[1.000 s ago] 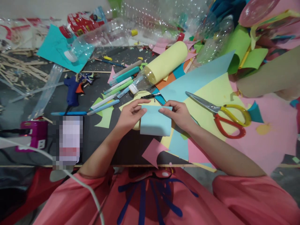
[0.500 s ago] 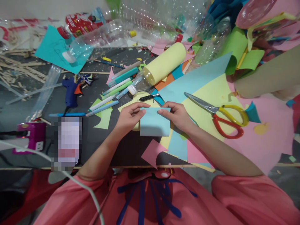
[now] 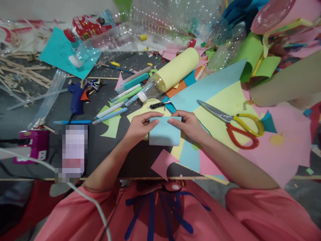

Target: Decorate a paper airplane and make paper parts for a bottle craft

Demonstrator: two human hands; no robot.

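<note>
A small light-blue sheet of paper [image 3: 165, 135] is held up by its top edge in front of me. My left hand [image 3: 140, 126] pinches its upper left corner, thumb in front and fingers behind. At the upper right corner my right hand [image 3: 188, 124] grips it the same way. Just beyond the sheet lies a black pen-like tool [image 3: 159, 105], partly over a yellow paper piece. A clear bottle wrapped in yellow paper [image 3: 179, 68] lies on its side farther back. Scissors [image 3: 232, 124] with yellow and red handles rest to the right of my right hand.
Several markers [image 3: 130, 88] lie left of the wrapped bottle. A blue glue gun [image 3: 76, 98], a phone [image 3: 74, 150] and a purple power strip [image 3: 33, 145] are at left. Large coloured sheets [image 3: 273, 160] cover the right side. Another person's arm [image 3: 288, 80] reaches in there. Clear bottles [image 3: 173, 23] crowd the back.
My left fingers have slid slightly right along the paper's top edge. The sheet stays between both hands, and the view has shifted a little.
</note>
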